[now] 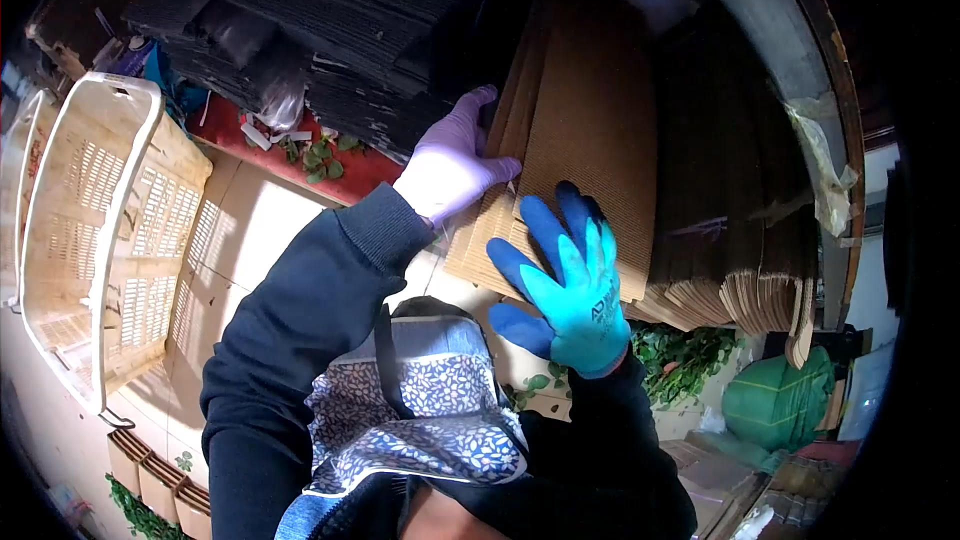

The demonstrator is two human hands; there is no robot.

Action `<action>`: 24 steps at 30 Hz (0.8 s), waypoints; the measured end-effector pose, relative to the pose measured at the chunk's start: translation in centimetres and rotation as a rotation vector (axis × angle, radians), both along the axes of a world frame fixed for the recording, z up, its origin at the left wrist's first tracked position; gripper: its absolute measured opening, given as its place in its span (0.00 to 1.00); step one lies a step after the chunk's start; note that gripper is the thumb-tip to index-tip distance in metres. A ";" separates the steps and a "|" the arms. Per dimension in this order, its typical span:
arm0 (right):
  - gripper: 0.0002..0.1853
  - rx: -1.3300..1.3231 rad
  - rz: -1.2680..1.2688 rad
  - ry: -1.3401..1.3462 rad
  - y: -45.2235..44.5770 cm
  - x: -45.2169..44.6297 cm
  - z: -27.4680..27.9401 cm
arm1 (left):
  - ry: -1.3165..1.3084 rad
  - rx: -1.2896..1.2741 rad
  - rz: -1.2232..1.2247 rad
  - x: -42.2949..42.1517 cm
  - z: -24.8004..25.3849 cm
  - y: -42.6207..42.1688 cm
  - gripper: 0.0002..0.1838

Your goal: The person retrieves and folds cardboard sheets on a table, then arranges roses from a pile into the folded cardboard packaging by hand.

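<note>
A stack of brown corrugated cardboard sheets [590, 110] stands in front of me, its long sides running away from me. My left hand [455, 165], in a thin lavender glove, grips the stack's left edge; the thumb lies over the sheets and some fingers are hidden behind the side. On the near end of the top sheet rests my right hand [575, 290], in a teal and dark-blue coated work glove. Its fingers are spread and hold nothing.
More brown cardboard [745, 240] is packed to the right. Black sheets [350, 30] are piled at the back left, above a red surface [240, 145]. Cream plastic crates [145, 210] stand on the left. Leaves [690, 360] and a green bundle [780, 400] lie at lower right.
</note>
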State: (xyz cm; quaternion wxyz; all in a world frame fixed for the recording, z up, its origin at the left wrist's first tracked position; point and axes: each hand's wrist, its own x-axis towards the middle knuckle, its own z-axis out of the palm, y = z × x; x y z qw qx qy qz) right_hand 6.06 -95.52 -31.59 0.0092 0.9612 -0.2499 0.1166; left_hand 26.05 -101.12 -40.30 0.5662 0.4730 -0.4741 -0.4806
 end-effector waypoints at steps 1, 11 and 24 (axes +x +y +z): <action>0.27 0.012 0.026 0.014 0.0 0.1 -0.1 | 0.002 0.001 0.002 0.1 0.3 0.1 0.43; 0.27 0.025 0.026 0.082 0.0 0.2 -0.8 | -0.073 -0.005 0.027 0.2 -0.6 0.3 0.46; 0.25 0.018 0.071 0.033 1.1 -0.5 -1.0 | -0.079 -0.089 0.048 0.6 -1.0 0.5 0.43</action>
